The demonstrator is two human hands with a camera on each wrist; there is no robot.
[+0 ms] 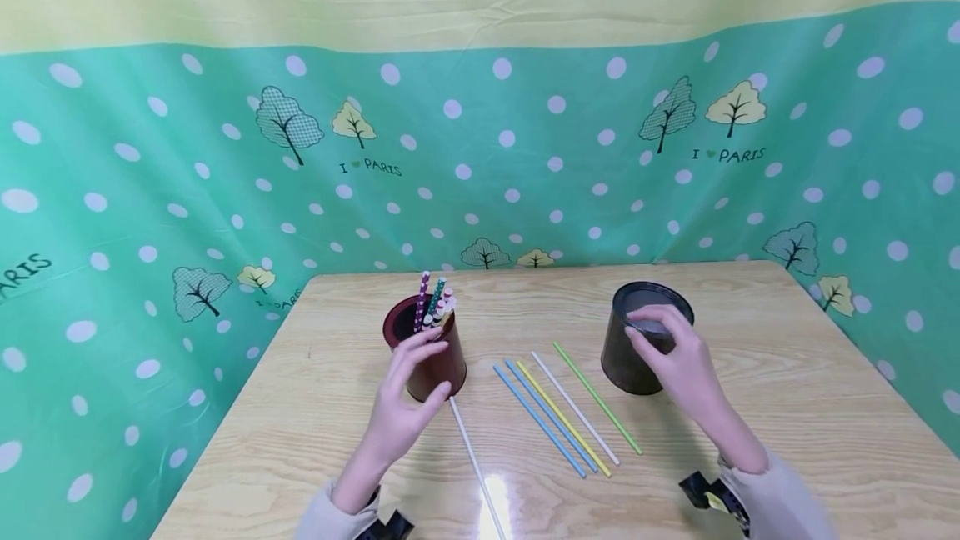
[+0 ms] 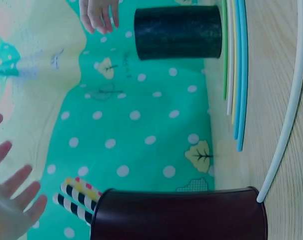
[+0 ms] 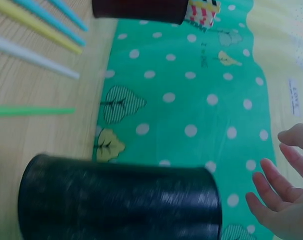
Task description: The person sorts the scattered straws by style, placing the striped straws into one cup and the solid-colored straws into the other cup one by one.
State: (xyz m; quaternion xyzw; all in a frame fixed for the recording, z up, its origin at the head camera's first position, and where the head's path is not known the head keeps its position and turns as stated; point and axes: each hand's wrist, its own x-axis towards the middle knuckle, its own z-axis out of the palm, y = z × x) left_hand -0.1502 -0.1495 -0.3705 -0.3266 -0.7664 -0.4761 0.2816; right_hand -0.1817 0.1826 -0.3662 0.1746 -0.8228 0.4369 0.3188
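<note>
My left hand is raised near the dark red cup, fingers spread and loosely bent. In the left wrist view these fingers stand apart from the cup. Patterned paper straws in several colours, some striped black and white, stick up out of it. On the right, my right hand hovers by the rim of the black cup, with relaxed fingers and nothing between them. The black cup's top shows no straws.
Between the cups lie plain straws side by side: two blue, one yellow, one white and one green. A longer white straw runs from the red cup's base towards the front. Behind the wooden table hangs a dotted green cloth.
</note>
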